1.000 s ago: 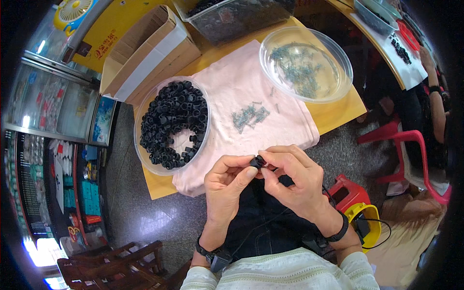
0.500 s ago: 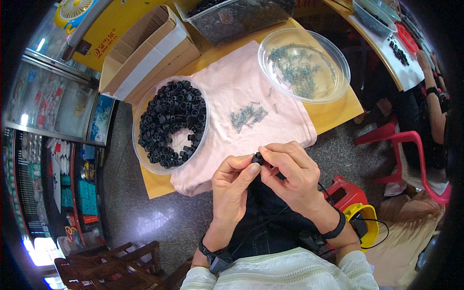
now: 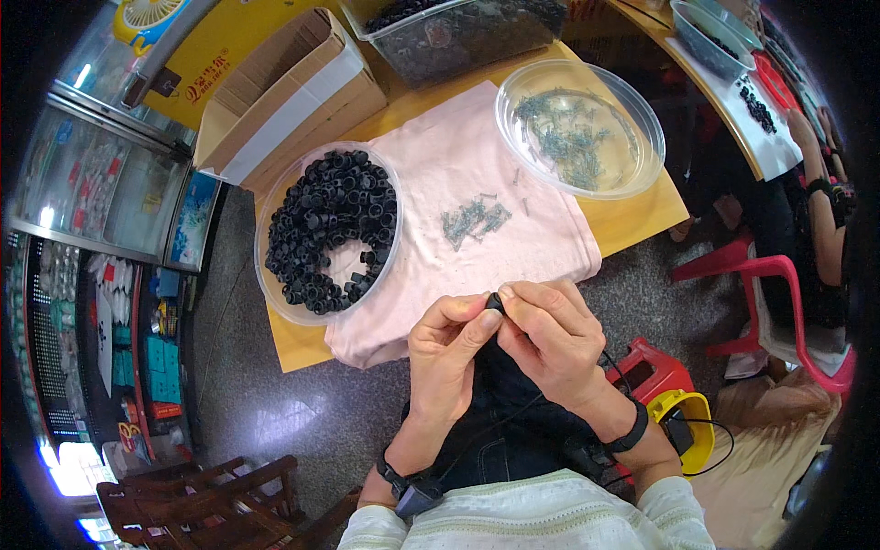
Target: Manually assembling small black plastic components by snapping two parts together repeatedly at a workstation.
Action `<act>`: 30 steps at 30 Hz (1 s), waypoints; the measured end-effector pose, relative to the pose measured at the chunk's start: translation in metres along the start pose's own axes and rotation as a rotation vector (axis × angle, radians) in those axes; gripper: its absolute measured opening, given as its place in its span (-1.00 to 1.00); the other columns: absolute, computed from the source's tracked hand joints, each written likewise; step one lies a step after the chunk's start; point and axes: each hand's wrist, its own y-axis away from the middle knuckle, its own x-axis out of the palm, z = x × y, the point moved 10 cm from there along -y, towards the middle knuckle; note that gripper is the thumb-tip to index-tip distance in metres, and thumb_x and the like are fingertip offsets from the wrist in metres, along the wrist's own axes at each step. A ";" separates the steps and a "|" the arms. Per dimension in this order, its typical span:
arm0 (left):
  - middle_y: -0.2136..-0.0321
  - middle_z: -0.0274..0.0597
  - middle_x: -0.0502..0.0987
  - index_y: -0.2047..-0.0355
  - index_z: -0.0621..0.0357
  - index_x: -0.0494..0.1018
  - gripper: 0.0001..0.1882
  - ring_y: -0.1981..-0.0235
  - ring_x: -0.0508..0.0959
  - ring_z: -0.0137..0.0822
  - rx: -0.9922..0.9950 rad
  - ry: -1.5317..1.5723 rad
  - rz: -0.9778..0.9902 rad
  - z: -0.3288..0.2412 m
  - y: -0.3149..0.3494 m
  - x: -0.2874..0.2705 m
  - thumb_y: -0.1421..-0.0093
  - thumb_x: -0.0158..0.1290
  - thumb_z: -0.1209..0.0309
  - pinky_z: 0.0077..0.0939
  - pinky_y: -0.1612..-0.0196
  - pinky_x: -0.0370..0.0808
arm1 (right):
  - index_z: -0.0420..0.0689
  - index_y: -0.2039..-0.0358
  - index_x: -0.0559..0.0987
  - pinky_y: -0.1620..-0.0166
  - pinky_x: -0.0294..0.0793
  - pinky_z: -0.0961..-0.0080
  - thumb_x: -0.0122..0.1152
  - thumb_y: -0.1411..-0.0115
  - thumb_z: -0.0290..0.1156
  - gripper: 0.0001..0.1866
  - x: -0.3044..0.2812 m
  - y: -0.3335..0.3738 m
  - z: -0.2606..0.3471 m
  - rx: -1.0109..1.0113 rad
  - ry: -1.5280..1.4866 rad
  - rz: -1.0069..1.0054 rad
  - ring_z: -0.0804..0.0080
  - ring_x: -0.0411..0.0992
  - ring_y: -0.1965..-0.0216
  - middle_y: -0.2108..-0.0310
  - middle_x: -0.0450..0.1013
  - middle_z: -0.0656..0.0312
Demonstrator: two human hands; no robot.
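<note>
Just past the near edge of the cloth, my left hand [image 3: 445, 353] pinches a small black plastic cap [image 3: 495, 303] between thumb and forefinger. My right hand [image 3: 555, 335] meets it from the other side, its thumb and fingertips closed at the top of the same piece. Whether a screw sits between the right fingertips is hidden. Farther off on the pink cloth [image 3: 431, 165] lies a small heap of silvery screws [image 3: 475, 220]. To the left, a round clear tub [image 3: 263, 266] holds many similar black pieces [image 3: 335, 215].
A round clear container [image 3: 653, 151] with more screws stands far right on the yellow table [image 3: 655, 203]. Behind are an open cardboard box [image 3: 302, 101] and a plastic bin [image 3: 440, 46] of dark parts. A red chair [image 3: 788, 266] and another person's arm [image 3: 828, 220] are at the right.
Both hands stay together on the black cap, which has turned slightly between the fingertips. The right fingers have shifted a little over its top. The whole view has moved slightly.
</note>
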 end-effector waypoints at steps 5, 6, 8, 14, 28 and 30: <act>0.26 -0.16 0.52 0.33 0.27 0.44 -0.86 0.25 0.51 -0.48 0.023 -0.027 0.014 0.000 -0.007 0.001 -0.09 0.08 0.68 -0.64 0.12 0.46 | -0.25 0.27 0.52 0.38 0.47 0.51 0.29 0.15 -0.66 -0.66 0.006 0.005 -0.024 0.206 -0.139 0.021 0.27 0.45 0.40 0.35 0.45 0.09; 0.27 -0.17 0.53 0.32 0.26 0.44 -0.86 0.25 0.51 -0.49 0.051 -0.031 0.010 -0.002 -0.009 0.000 -0.09 0.08 0.68 -0.64 0.11 0.45 | -0.25 0.27 0.52 0.38 0.47 0.51 0.29 0.15 -0.66 -0.66 0.006 0.003 -0.023 0.206 -0.137 0.023 0.27 0.45 0.40 0.35 0.45 0.09; 0.28 -0.18 0.53 0.32 0.26 0.44 -0.86 0.25 0.51 -0.49 0.040 -0.011 0.004 -0.004 -0.011 0.000 -0.09 0.08 0.68 -0.64 0.12 0.46 | -0.22 0.25 0.51 0.37 0.47 0.49 0.28 0.14 -0.67 -0.65 0.013 0.003 -0.037 0.396 -0.330 0.047 0.25 0.45 0.38 0.32 0.45 0.10; 0.29 -0.19 0.53 0.33 0.24 0.43 -0.85 0.27 0.51 -0.50 0.027 0.001 -0.002 -0.008 -0.013 -0.008 -0.08 0.09 0.67 -0.63 0.12 0.45 | -0.26 0.23 0.50 0.35 0.47 0.47 0.28 0.14 -0.66 -0.63 0.017 -0.006 -0.020 0.197 -0.164 0.113 0.24 0.43 0.35 0.30 0.44 0.09; 0.27 -0.11 0.53 0.28 0.32 0.45 -0.86 0.24 0.54 -0.41 0.142 -0.085 -0.042 -0.010 -0.015 -0.026 -0.12 0.06 0.67 -0.56 0.10 0.50 | -0.24 0.22 0.52 0.38 0.51 0.54 0.24 0.00 -0.60 -0.73 0.028 0.000 -0.041 0.389 -0.294 0.217 0.38 0.48 0.40 0.31 0.47 0.08; 0.24 -0.09 0.52 0.24 0.35 0.44 -0.83 0.21 0.54 -0.38 0.144 -0.156 0.004 -0.015 -0.014 -0.021 -0.13 0.05 0.67 -0.55 0.09 0.49 | -0.27 0.22 0.51 0.40 0.54 0.58 0.20 -0.03 -0.61 -0.75 0.035 0.002 -0.052 0.547 -0.439 0.283 0.47 0.51 0.42 0.33 0.48 0.11</act>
